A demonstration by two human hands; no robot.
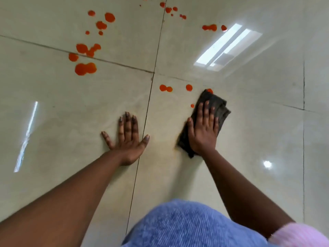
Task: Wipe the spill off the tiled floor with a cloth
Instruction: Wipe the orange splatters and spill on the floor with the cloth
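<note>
Orange-red drops of spill (85, 68) dot the glossy beige tiled floor (53, 122), most at the upper left and top, with a few small drops (165, 88) near the middle. A dark grey folded cloth (216, 106) lies on the floor to the right of them, its far corner touching one drop. My right hand (203, 129) presses flat on the cloth, fingers spread. My left hand (127, 138) rests flat on the bare tile left of a grout line, fingers apart, holding nothing.
Dark grout lines (151, 97) cross near the middle. Bright window and lamp reflections (226, 48) shine on the tiles. My knee in blue striped fabric (187, 227) fills the bottom edge, with a pink sleeve (299, 236) at the lower right.
</note>
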